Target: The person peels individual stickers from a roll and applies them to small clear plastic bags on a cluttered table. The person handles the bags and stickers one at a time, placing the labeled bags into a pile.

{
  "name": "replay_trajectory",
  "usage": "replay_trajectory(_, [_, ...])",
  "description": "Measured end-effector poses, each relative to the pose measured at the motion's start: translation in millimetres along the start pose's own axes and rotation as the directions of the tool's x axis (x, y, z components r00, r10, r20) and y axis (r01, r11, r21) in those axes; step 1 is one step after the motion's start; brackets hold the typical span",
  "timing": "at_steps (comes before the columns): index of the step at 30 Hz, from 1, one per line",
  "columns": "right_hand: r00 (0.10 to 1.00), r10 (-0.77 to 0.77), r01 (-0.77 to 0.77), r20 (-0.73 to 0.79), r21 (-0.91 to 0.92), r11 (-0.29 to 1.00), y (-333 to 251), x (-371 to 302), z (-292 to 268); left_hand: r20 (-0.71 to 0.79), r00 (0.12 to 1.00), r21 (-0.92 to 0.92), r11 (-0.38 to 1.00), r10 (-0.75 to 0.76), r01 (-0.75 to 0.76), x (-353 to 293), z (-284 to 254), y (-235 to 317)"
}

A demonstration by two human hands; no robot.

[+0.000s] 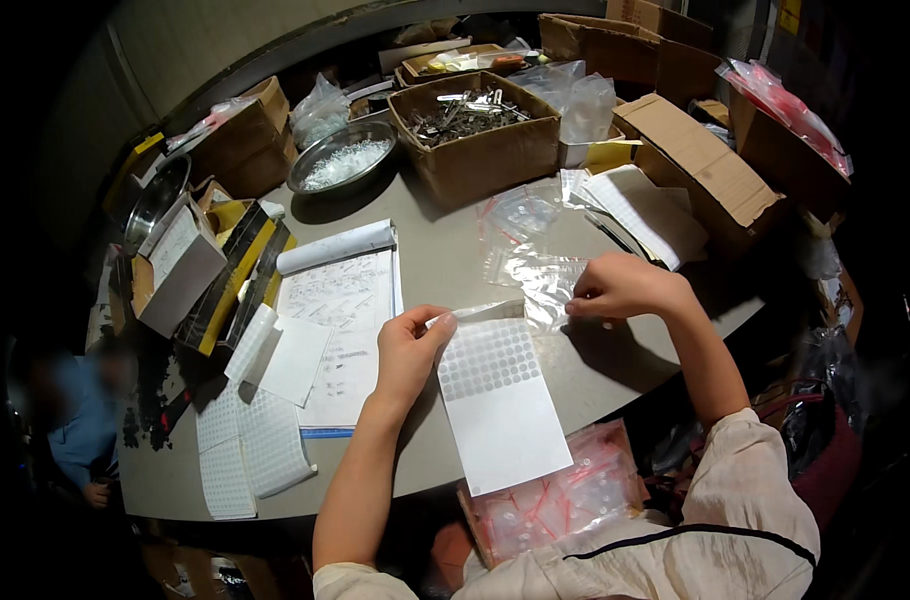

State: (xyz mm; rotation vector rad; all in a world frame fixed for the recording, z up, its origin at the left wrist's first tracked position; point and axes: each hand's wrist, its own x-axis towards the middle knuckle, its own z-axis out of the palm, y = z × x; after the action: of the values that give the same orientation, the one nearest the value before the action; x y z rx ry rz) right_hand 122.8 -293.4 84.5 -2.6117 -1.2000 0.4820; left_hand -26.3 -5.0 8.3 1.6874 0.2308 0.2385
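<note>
Pinching a dotted sheet (pixel 500 405) mid-frame is the left hand (pixel 409 345); right of centre, the right hand (pixel 620 288) bunches fingers by a clear bag (pixel 547 300), hold unclear.

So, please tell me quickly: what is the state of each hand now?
Left hand: closed, pinching the sheet of round stickers near its upper-left corner.
Right hand: closed, at the clear plastic bag; whether it pinches anything cannot be told.
</note>
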Motion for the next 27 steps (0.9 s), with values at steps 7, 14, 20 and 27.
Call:
replay_trajectory(7, [0.973, -0.109, 0.147, -0.202, 0.183, 0.972, 38.6, 3.8, 8.9, 0.077, 0.997, -0.028, 0.999, -0.017, 0.020, -5.5, 7.4, 0.2])
replay_trajectory(14, [0.976, -0.066, -0.006, -0.208, -0.329, 0.944, 24.9, 20.7, 29.5, 0.100, 0.995, -0.027, 1.000, -0.002, 0.005, -6.2, 4.3, 0.6])
replay_trajectory(20, [0.997, 0.081, -0.072, 0.019, -0.303, 0.950, 17.7, 13.4, 4.7, 0.147, 0.989, -0.096, 0.995, 0.002, 0.012, -9.9, 5.2, 6.1])
replay_trajectory(27, [0.964, -0.196, 0.213, -0.179, 0.083, 0.973, -23.3, -3.4, 7.1, 0.131, 0.986, 0.018, 0.994, 0.100, -0.103, -12.5, 11.8, 0.5])
